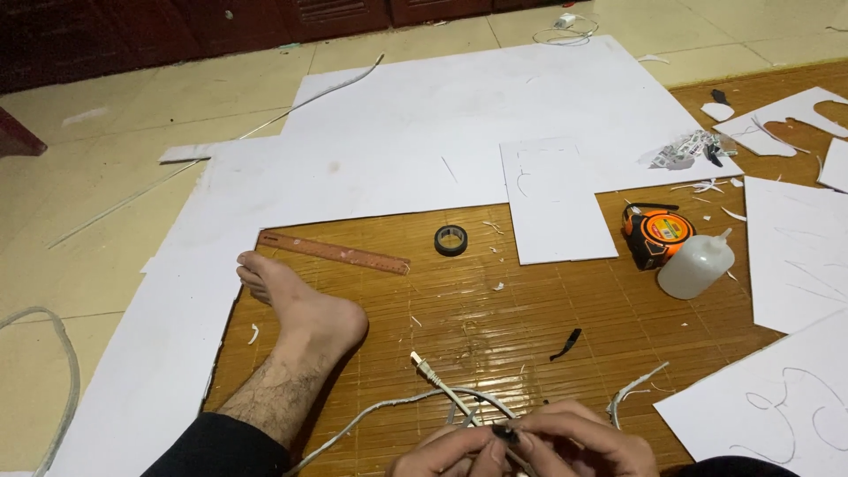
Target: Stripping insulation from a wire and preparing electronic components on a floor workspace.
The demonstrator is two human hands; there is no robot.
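Note:
My left hand (446,452) and my right hand (583,442) meet at the bottom edge, both pinching a small dark piece (505,433) where a white cable (389,408) ends. The cable loops between my hands, and its free plug tip (419,359) points up over the bamboo mat (495,309). A pair of scissors seems to lie under the loop, partly hidden. My bare foot (296,305) rests on the mat to the left.
Wooden ruler (336,253) and a black tape roll (450,239) lie ahead. An orange tape measure (658,232) and a white glue bottle (695,265) sit to the right. Large white sheets (424,132) cover the floor; cut sheets (795,256) and scraps lie at right.

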